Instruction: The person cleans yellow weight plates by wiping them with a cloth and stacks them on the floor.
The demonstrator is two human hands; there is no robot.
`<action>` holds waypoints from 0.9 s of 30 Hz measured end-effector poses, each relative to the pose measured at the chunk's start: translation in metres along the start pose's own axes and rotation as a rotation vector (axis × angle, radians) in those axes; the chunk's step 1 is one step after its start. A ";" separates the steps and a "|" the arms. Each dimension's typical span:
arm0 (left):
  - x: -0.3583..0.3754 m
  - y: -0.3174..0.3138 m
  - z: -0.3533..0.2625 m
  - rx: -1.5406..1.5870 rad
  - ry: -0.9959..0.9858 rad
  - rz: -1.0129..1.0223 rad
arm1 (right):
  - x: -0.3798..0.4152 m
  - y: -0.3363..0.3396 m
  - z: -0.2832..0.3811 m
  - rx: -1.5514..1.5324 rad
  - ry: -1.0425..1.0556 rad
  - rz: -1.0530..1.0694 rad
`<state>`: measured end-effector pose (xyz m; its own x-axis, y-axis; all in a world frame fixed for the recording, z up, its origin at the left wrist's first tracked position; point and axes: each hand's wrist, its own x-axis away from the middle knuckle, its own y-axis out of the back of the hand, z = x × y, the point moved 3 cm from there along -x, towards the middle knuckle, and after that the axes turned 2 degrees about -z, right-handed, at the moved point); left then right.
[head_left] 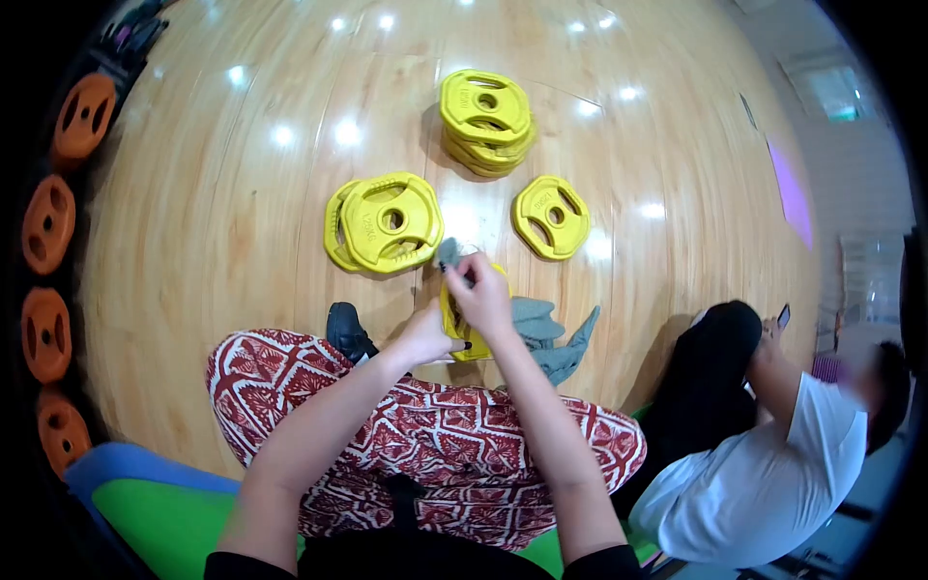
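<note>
My left hand [423,334] grips a yellow weight plate [476,351], which is tilted up in front of my crossed legs. Its thumb lies over the plate's near side. My right hand [481,293] is closed on a grey cloth [449,252] at the plate's top edge and covers much of the plate. Beside the plate on the right lies a crumpled grey cloth [561,340]. Ahead on the left, one yellow plate [372,230] overlaps another. A single yellow plate [571,225] lies flat ahead on the right.
A stack of several yellow plates [474,101] stands farther off on the wooden floor [251,193]. Orange plates [48,224] line the left side. A seated person [764,464] on my right holds a phone [784,316]. A black shoe [347,331] shows by my left knee.
</note>
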<state>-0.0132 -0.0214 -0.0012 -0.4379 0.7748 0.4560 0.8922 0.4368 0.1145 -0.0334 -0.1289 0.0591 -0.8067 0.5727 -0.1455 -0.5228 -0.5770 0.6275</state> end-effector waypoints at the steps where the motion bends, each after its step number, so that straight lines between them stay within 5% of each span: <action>1: 0.000 0.002 -0.007 -0.006 0.006 0.025 | 0.001 -0.007 -0.002 0.107 0.100 -0.038; 5: -0.002 0.002 0.002 -0.071 0.061 -0.073 | 0.001 -0.017 -0.016 0.377 0.287 -0.159; 12: -0.002 0.007 0.000 -0.054 0.094 -0.075 | -0.001 -0.020 -0.030 0.281 0.197 -0.154; 18: -0.004 0.004 0.013 -0.126 0.166 -0.133 | 0.003 0.029 -0.104 0.653 -0.434 0.108; 21: -0.006 0.005 0.005 -0.173 0.136 -0.094 | 0.010 0.048 -0.125 0.674 -0.493 0.035; 23: -0.008 0.004 0.011 -0.167 0.166 -0.063 | 0.007 0.045 -0.121 0.302 -0.556 -0.269; 27: -0.005 0.005 0.006 -0.163 0.212 -0.121 | 0.000 0.009 -0.042 0.068 -0.214 -0.153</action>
<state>-0.0075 -0.0201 -0.0083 -0.5247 0.6013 0.6025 0.8484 0.4276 0.3120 -0.0495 -0.1587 0.0333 -0.6393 0.7645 -0.0826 -0.6089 -0.4377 0.6615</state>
